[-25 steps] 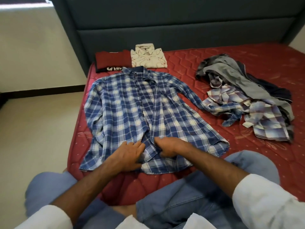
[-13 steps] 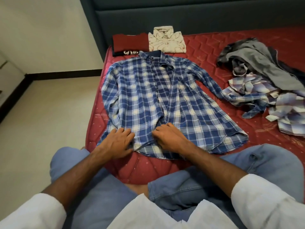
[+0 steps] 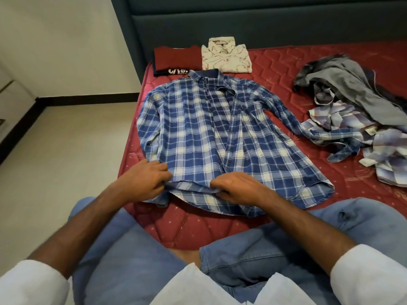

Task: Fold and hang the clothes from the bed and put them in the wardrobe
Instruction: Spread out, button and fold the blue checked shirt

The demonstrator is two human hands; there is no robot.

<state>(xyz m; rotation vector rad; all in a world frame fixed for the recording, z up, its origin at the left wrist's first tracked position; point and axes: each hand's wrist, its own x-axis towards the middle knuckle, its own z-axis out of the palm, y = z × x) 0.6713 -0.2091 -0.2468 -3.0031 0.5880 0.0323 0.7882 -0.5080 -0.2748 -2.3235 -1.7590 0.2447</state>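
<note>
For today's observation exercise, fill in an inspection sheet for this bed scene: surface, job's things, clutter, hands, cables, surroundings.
Surface: red quilted mattress, partly covered by clothes.
Job's things: blue plaid shirt spread flat, collar away from the person; folded maroon garment and folded cream shirt by the headboard.
Clutter: unfolded heap of clothes to the right.
Hands: left hand and right hand grip the shirt's near hem.
Cables: nothing seen.
Surroundings: pale floor, wall.

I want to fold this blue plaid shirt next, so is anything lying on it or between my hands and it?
Nothing visible: left hand and right hand already grip the blue plaid shirt at its hem. Only its far sleeve reaches the unfolded clothes pile.
</note>
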